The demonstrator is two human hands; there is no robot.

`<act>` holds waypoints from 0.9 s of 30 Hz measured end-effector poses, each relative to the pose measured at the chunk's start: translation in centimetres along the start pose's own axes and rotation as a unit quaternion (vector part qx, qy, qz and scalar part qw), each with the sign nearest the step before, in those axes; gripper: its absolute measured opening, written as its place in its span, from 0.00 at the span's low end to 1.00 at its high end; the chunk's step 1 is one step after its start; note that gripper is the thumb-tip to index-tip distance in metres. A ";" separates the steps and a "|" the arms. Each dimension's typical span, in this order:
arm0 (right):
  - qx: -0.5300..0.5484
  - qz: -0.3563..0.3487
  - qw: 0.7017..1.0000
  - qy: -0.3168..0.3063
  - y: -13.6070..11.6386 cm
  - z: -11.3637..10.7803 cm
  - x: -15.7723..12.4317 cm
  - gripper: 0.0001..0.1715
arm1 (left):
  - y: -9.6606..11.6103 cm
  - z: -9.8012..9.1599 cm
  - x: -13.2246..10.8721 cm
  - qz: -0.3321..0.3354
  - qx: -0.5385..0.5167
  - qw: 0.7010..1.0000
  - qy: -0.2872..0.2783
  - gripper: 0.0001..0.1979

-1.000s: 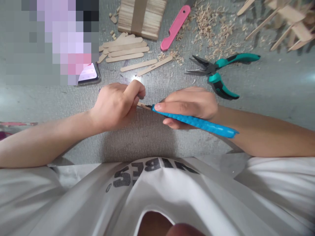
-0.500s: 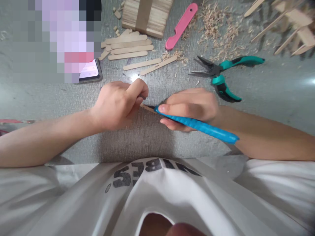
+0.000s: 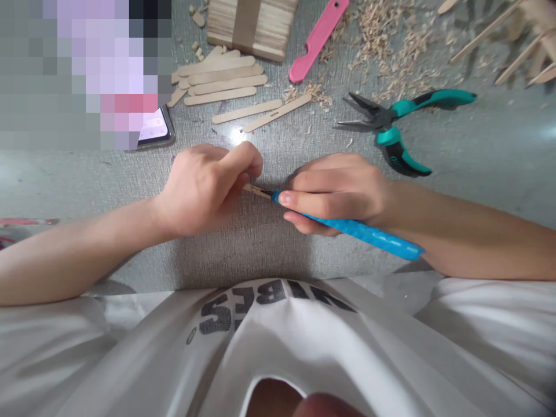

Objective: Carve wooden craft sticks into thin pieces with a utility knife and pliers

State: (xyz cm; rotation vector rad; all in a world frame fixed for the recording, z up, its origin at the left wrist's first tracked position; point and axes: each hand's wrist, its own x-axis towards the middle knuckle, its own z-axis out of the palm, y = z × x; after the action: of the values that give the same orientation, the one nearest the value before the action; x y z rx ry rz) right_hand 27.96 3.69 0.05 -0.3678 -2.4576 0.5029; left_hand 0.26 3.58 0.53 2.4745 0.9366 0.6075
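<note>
My left hand (image 3: 204, 188) is closed, its thumb and bent fingers pinching one end of a wooden craft stick (image 3: 259, 192). My right hand (image 3: 341, 188) wraps round a craft knife with a blue handle (image 3: 373, 236), whose back end points toward my right forearm. The knife's dark front end lies against the stick in the gap between my hands. How much of the stick my right fingers also touch is hidden. Just beyond my hands, a craft stick with a small slit (image 3: 278, 113) lies beside a plain one (image 3: 247, 112).
Needle-nose pliers (image 3: 384, 120) lie spread at right. Farther off are a pink-handled tool (image 3: 319, 40), wood shavings (image 3: 382, 37), a banded stick bundle (image 3: 264, 32) and loose craft sticks (image 3: 226, 74). A stick assembly (image 3: 538, 35) stands top right; a phone (image 3: 154, 128) lies at left.
The view has shifted slightly. The knife's handle has tilted a little and more of the stick's face shows between my hands. Both grips stay the same.
</note>
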 end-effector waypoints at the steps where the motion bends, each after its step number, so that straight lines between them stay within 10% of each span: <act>1: 0.002 0.000 1.000 -0.003 0.0 0.0 0.0 0.11 | 0.0 -0.1 0.0 -0.007 -0.002 1.000 -0.006 0.08; 27: 0.007 -0.013 1.000 0.015 -0.4 -0.2 -0.5 0.10 | 0.4 -0.3 0.0 -0.024 -0.041 0.999 -0.006 0.07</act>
State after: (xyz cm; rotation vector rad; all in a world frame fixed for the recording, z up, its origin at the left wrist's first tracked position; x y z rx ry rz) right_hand 28.43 3.16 0.11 -0.3356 -2.4261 0.5012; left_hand 0.27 3.38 0.96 2.3732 0.9449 0.6019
